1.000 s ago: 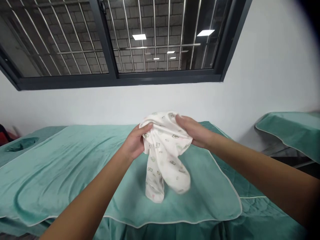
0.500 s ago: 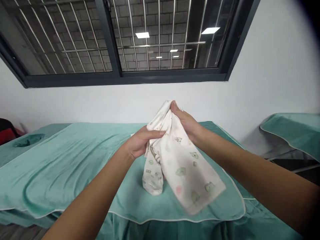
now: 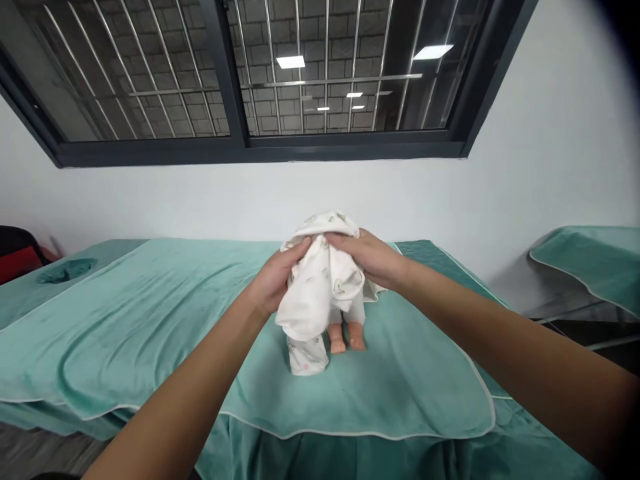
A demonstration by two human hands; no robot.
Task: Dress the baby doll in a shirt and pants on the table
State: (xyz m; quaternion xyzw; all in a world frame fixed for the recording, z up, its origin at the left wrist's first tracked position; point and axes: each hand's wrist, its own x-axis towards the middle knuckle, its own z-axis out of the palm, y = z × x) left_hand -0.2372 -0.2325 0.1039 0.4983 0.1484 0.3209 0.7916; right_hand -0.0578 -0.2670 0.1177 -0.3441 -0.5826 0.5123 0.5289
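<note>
Over the green cover (image 3: 400, 393), both forearms (image 3: 200, 383) are bare (as far as they show), tapering toward the wrists (image 3: 257, 307). The left hand (image 3: 277, 277) and right hand (image 3: 375, 259) are bare too.

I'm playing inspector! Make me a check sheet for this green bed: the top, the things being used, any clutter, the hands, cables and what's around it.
Surface: green cover with pale edging, wrinkled at left.
Job's things: white printed garment, bunched up; two doll feet show below it, the doll otherwise mostly hidden.
Clutter: red-and-black item at far left; cannot tell what.
Hands: left hand and right hand both hold the garment.
Cables: nothing seen.
Surroundings: white wall, barred window.
</note>
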